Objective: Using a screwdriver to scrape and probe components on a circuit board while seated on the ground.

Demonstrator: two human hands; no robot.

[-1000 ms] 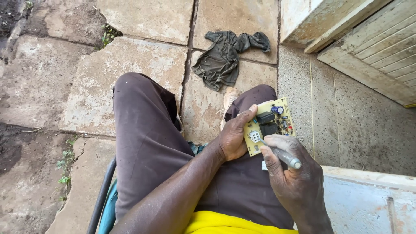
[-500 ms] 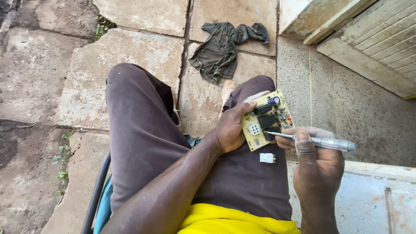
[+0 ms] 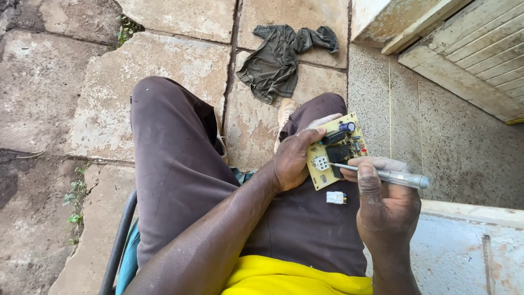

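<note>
My left hand holds a small yellow circuit board above my right thigh, thumb lying across its upper left part. The board carries black parts, a blue capacitor and a white connector. My right hand grips a clear-handled screwdriver, held nearly level, with its thin tip resting on the board near the white connector. A small loose white connector lies on my dark brown trousers just below the board.
I sit on a chair with a dark metal frame over cracked stone paving. A crumpled dark green cloth lies on the ground ahead. A wooden slatted door is at the upper right, a pale ledge at my right.
My right hand has turned the screwdriver from pointing down to lying nearly level, tip on the board. The small white connector now shows on my thigh. The board has stayed in my left hand.
</note>
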